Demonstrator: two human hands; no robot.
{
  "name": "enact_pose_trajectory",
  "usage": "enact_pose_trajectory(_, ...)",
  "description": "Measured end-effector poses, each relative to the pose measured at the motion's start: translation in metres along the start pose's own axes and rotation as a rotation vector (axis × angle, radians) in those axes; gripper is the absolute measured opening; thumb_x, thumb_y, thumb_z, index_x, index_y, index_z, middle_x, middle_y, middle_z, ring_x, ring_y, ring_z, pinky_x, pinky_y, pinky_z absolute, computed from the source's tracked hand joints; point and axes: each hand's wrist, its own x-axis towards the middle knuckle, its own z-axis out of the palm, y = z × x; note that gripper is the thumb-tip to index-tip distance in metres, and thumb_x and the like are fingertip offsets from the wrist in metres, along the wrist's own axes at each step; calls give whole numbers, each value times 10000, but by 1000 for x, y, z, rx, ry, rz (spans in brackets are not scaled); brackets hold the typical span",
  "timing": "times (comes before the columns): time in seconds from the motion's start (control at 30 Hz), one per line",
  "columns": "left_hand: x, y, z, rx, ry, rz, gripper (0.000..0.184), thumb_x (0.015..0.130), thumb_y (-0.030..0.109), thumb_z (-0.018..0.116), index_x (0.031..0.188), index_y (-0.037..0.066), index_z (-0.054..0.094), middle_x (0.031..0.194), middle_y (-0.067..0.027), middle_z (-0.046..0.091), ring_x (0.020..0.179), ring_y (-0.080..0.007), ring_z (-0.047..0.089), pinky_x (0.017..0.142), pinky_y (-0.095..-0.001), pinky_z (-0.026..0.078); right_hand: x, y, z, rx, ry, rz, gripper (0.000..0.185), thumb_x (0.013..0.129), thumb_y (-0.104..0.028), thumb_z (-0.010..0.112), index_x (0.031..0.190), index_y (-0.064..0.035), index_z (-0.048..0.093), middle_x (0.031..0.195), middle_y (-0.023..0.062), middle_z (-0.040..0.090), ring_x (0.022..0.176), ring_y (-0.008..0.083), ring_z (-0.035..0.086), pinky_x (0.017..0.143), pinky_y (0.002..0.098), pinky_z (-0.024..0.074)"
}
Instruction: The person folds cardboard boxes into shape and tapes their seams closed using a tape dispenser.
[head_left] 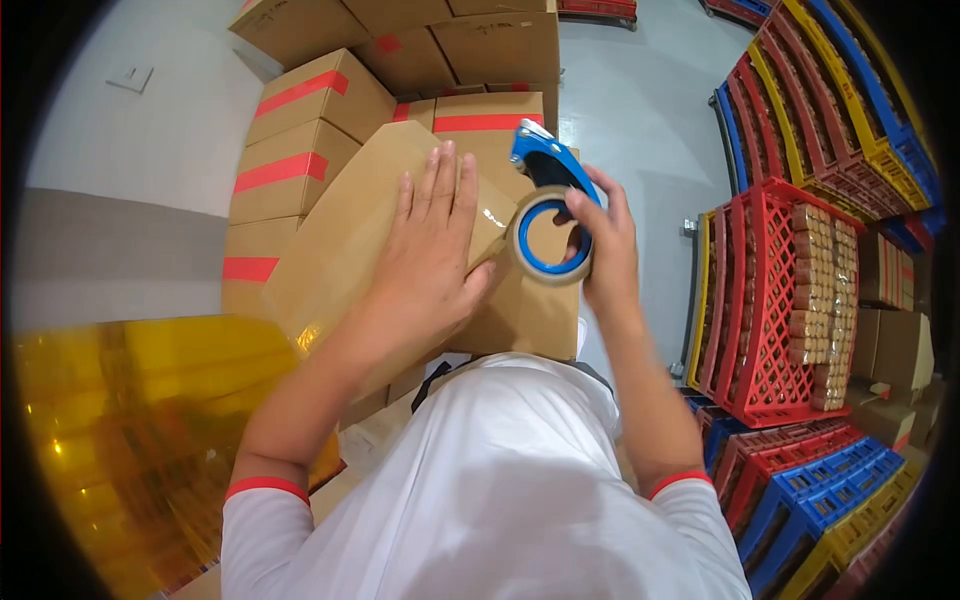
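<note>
grey floor [645,150] stretches off at 1 o'clock. your left hand [425,255] lies flat on the cardboard panel [345,225], fingers nearly straight, gripping nothing; at its 3 o'clock your right hand [612,250] curls closed around the blue tape dispenser [543,205], long axis 11 to 5 o'clock. at 3 o'clock, the red crate [768,300] holds rows of brown packs [822,290].

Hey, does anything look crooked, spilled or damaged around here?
Mildly crooked: the cardboard under the left hand sits diagonally, at a slant to the red-taped box just beyond it. I see no spill or clear damage.
</note>
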Motion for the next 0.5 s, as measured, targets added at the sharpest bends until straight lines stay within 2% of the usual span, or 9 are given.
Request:
enact_pose_trajectory(0.03, 0, -1, 0, -13, 0, 14, 1106, 888, 221, 768, 1687, -63, 58, 1745, -330, 94, 1643, -464, 81, 1314, -581, 104, 16, -7, 4, -4, -3, 1, 749, 974, -270, 748, 1552, 29, 377, 1121, 149, 665, 809, 145, 663, 651, 268, 512)
enact_pose_trajectory(0.1, 0, -4, 2, -13, 13, 22, 1099, 892, 221, 759, 1687, -62, 56, 1744, -333, 94, 1643, -464, 80, 1315, -582, 101, 44, -21, 8, -106, -114, 124, 667, 914, -313, 778, 1451, 1, 538, 1032, 76, 688, 692, 102, 617, 582, 226, 444)
enact_pose_trajectory(0.13, 0, -4, 3, -10, 20, 31, 1092, 895, 220, 751, 1688, -62, 54, 1743, -336, 93, 1643, -465, 79, 1315, -583, 98, 53, -23, 11, -109, -108, 120, 667, 914, -313, 778, 1451, 1, 538, 1032, 76, 688, 692, 102, 617, 582, 226, 444)
enact_pose_trajectory(0.2, 0, -4, 4, -3, 25, 44, 1095, 899, 234, 752, 1687, -65, 53, 1742, -338, 93, 1642, -468, 77, 1315, -583, 97, 71, -18, 26, -86, -168, 167, 676, 927, -321, 769, 1467, 5, 526, 1057, 75, 698, 798, 99, 640, 638, 253, 453)
enact_pose_trajectory(0.3, -2, -7, 6, 4, 22, 66, 1088, 926, 289, 736, 1690, -58, 42, 1744, -337, 81, 1640, -477, 73, 1313, -588, 99, 100, -1, 56, -140, -118, 120, 705, 925, -333, 777, 1483, 10, 515, 1065, 68, 698, 884, 102, 647, 685, 286, 458)
enact_pose_trajectory(0.37, -5, -14, 3, 4, 26, 71, 1081, 951, 331, 718, 1693, -48, 31, 1747, -335, 69, 1638, -483, 71, 1311, -594, 102, 111, 1, 66, -162, -151, 115, 763, 920, -357, 791, 1520, 5, 491, 1050, 69, 691, 872, 128, 652, 699, 307, 474)
enact_pose_trajectory(0.43, -1, -29, -6, -287, 42, 146, 985, 1008, 404, 651, 1698, -34, 101, 1763, -292, 100, 1648, -433, 98, 1318, -546, 141, 116, -4, 78, -163, -51, -73, 806, 916, -361, 803, 1549, 6, 465, 1093, 97, 687, 897, 155, 658, 727, 303, 484)
enact_pose_trajectory(0.47, 2, -48, -11, -287, 59, 131, 985, 1008, 404, 651, 1698, -34, 101, 1763, -292, 100, 1648, -433, 98, 1318, -546, 141, 121, -9, 75, -218, 15, -197, 892, 896, -329, 829, 1592, 29, 402, 1225, 147, 685, 981, 194, 677, 859, 323, 540)
enact_pose_trajectory(0.5, 6, -77, -14, -234, 221, 50, 871, 1041, 401, 599, 1671, -48, 200, 1743, -282, 194, 1627, -420, 188, 1306, -509, 200, 116, -21, 73, -204, 38, -371, 835, 915, -304, 821, 1576, 27, 432, 1232, 137, 686, 999, 183, 674, 874, 315, 540)
